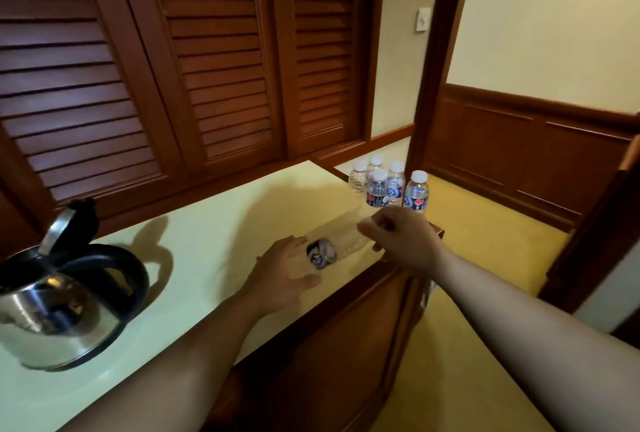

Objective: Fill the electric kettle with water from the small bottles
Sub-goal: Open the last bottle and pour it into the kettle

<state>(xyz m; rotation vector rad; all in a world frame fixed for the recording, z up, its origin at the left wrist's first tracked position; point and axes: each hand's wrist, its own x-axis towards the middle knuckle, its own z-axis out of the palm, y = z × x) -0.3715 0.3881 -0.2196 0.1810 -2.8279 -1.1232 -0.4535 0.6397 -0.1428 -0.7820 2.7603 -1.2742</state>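
Note:
A steel electric kettle (59,313) with a black handle stands at the table's left end, its lid tipped up and open. A clear small bottle (341,244) with a dark label lies sideways just above the table's near right edge. My left hand (287,272) holds its lower end between fingers and thumb. My right hand (401,241) grips its neck end with curled fingers, and the cap is hidden under them. Several more small bottles (381,189) with white caps stand upright in a cluster at the table's far right corner.
The pale green tabletop (207,223) has a wooden front edge (349,296) that runs diagonally below my hands. Dark louvred wooden doors (173,67) stand close behind the table. Yellow carpet (485,258) and a panelled wall lie to the right.

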